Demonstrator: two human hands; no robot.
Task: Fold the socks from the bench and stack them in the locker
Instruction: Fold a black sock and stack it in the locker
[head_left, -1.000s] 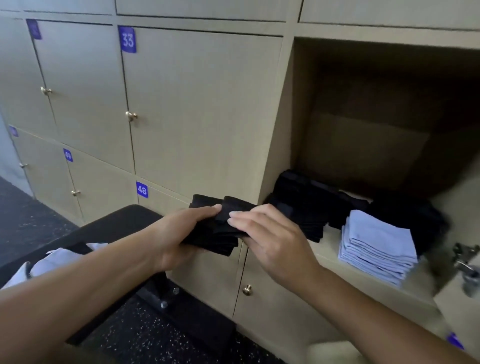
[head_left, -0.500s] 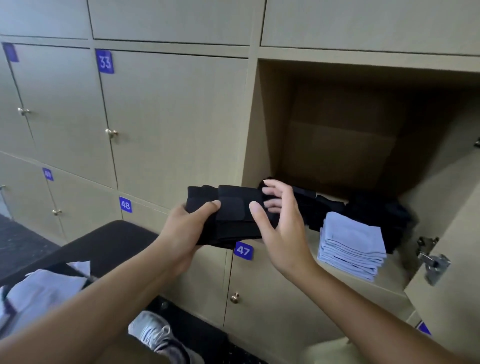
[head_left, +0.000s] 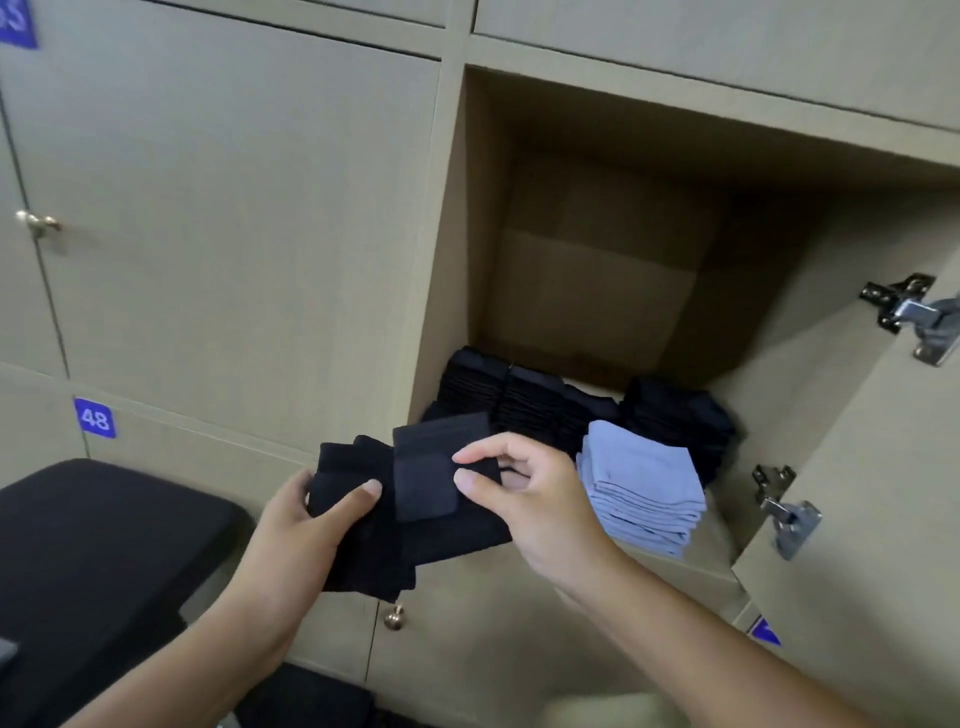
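A bundle of folded black socks (head_left: 395, 514) hangs in front of the open locker (head_left: 597, 291), just left of its lower edge. My left hand (head_left: 306, 525) grips the bundle's left end, thumb on top. My right hand (head_left: 524, 499) pinches the right end with thumb and forefinger. Inside the locker lie piles of folded black socks (head_left: 519, 400) along the back and right, and a stack of folded light blue socks (head_left: 641, 483) at the front.
The locker's open door (head_left: 857, 493) with two metal hinges stands at the right. Closed locker doors, one numbered 48 (head_left: 94, 418), fill the left. A black bench (head_left: 88, 551) sits at the lower left. A brass knob (head_left: 395, 618) is below the bundle.
The view has closed in on the open locker. Both hands have carried the black sock bundle nearer its opening, and my right hand has shifted from a flat touch to a pinch.
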